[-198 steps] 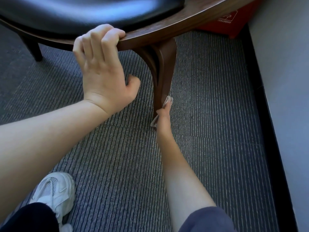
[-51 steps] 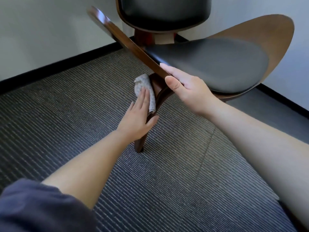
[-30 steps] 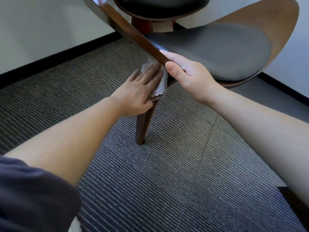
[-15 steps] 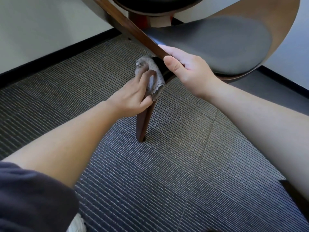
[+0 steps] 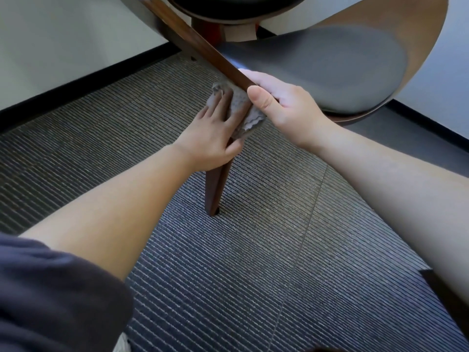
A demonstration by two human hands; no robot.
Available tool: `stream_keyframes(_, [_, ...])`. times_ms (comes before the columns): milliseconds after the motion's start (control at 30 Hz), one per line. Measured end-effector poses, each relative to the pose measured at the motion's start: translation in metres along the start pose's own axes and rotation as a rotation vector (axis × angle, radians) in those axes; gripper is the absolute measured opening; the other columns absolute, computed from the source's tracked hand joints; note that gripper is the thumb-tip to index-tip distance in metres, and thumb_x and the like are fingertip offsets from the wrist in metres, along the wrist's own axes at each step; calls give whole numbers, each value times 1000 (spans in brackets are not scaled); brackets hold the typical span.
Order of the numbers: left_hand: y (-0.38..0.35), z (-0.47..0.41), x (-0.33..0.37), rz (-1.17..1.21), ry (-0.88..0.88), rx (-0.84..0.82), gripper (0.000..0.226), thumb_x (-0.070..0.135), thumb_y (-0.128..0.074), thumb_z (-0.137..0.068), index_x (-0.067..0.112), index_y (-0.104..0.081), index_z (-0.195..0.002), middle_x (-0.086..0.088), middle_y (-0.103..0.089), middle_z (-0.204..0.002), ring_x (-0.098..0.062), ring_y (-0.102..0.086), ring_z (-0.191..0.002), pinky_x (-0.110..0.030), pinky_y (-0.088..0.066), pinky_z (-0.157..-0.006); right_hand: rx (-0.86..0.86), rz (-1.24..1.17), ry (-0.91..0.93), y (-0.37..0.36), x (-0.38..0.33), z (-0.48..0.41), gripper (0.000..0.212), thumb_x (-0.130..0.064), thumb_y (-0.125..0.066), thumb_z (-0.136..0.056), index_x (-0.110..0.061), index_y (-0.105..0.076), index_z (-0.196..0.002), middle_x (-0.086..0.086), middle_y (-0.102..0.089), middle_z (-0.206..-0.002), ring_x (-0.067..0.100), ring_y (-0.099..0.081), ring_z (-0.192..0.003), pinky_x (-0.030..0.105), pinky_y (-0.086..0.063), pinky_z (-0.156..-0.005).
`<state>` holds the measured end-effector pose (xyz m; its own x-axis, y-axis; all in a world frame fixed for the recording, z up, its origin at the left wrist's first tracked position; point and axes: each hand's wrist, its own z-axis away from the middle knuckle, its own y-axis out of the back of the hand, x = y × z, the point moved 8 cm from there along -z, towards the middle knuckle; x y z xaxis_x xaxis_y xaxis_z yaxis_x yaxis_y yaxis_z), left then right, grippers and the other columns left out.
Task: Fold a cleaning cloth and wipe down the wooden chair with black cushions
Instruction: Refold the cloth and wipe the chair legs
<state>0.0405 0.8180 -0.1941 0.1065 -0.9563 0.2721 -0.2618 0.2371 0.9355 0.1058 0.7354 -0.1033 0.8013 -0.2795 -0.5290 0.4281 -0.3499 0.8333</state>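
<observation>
Grey cloth point(image 5: 245, 110), bunched, sits at the top of the front leg point(image 5: 215, 189) of the wooden chair point(image 5: 429, 34), just under the seat rim point(image 5: 203, 44). Your left hand point(image 5: 213, 138) lies on it. The fingers point(image 5: 219, 106) are straight and close together, flat over the cloth's left part and pressing it to the wood. The cloth's scalloped edge sticks out to their right. Cannot tell whether the left thumb touches the cloth. Your right hand point(image 5: 286, 110) grips the rim, thumb point(image 5: 258, 97) on the near face against the cloth, fingers curled over the top beside the black seat cushion point(image 5: 330, 69). Striped carpet point(image 5: 253, 275) below.
</observation>
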Motion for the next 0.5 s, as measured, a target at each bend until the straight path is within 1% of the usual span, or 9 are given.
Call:
stream_keyframes(100, [-12, 13, -1, 71, 9, 13, 82, 51, -32, -90, 23, 9, -156, -23, 10, -161, -39, 10, -149, -47, -4, -122, 6, 9, 0, 0, -1, 1, 62, -69, -28, -91, -39, -45, -142, -23, -50, -141, 0, -44, -131, 38, -36, -111])
stream_keyframes(200, [-34, 26, -6, 115, 50, -14, 91, 50, -38, -88, 23, 20, -153, -22, 18, -160, -39, 14, -148, -50, -5, -122, 17, 19, -12, 0, -2, 1, 63, -71, -26, -89, -41, -45, -141, -23, -51, -139, 1, -46, -130, 38, -37, -110])
stream_keyframes(267, [-54, 38, -8, 137, 83, -56, 97, 49, -41, -89, 21, 32, -147, -25, 22, -158, -39, 17, -147, -51, -6, -122, 23, 28, -17, 1, -4, 2, 64, -72, -25, -87, -41, -46, -140, -22, -53, -138, 3, -48, -128, 38, -37, -109])
stream_keyframes(333, [-76, 51, -8, 171, 129, -138, 103, 47, -46, -93, 20, 43, -137, -28, 24, -156, -37, 21, -146, -50, -5, -122, 23, 34, -20, 0, -5, 2, 65, -72, -24, -86, -42, -46, -140, -22, -53, -138, 4, -49, -127, 38, -38, -108])
stream_keyframes(400, [-90, 60, -6, 205, 167, -190, 105, 45, -48, -95, 13, 42, -137, -29, 26, -154, -35, 23, -146, -48, -3, -123, 28, 37, -17, 1, -4, 3, 65, -72, -23, -86, -42, -46, -140, -23, -53, -138, 4, -49, -126, 38, -39, -107])
stream_keyframes(433, [-90, 60, -3, 233, 181, -185, 104, 45, -49, -96, 9, 40, -138, -29, 27, -154, -35, 23, -146, -47, -1, -123, 33, 42, -15, 1, -4, 3, 65, -72, -23, -86, -42, -46, -140, -23, -52, -138, 3, -49, -126, 38, -39, -107])
stream_keyframes(500, [-83, 54, 1, 290, 205, -136, 104, 43, -51, -96, 8, 38, -137, -29, 28, -153, -36, 22, -146, -43, 2, -123, 40, 53, -11, 1, -4, 3, 65, -71, -23, -87, -41, -46, -140, -23, -52, -139, 3, -50, -126, 37, -40, -107])
